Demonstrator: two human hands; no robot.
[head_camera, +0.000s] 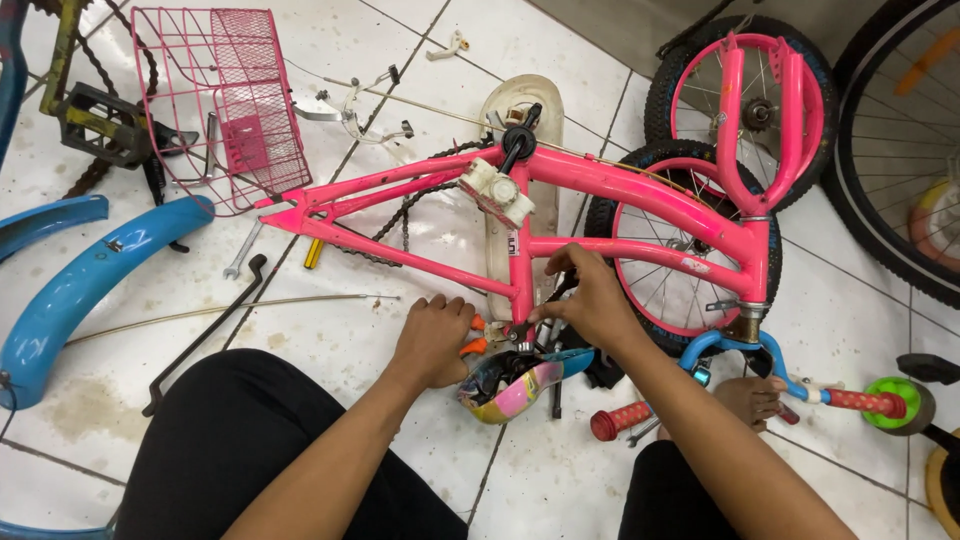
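Observation:
A pink child's bicycle frame (600, 185) lies upside down on the white tiled floor. My left hand (432, 338) is closed around orange-handled pliers (472, 336) just below the seat tube. My right hand (590, 298) grips a small metal part at the seat clamp (522, 332), fingers pinched on it. A colourful saddle (520, 385) rests on the floor directly under both hands. The pliers' jaws are hidden between my hands.
A pink wire basket (225, 100) lies at the upper left. Blue mudguards (80, 290) are at the left, with a spanner (240, 255) and a black rod (205, 335) nearby. Wheels (690, 250) stand at the right, blue handlebars with red grips (800, 390) below them.

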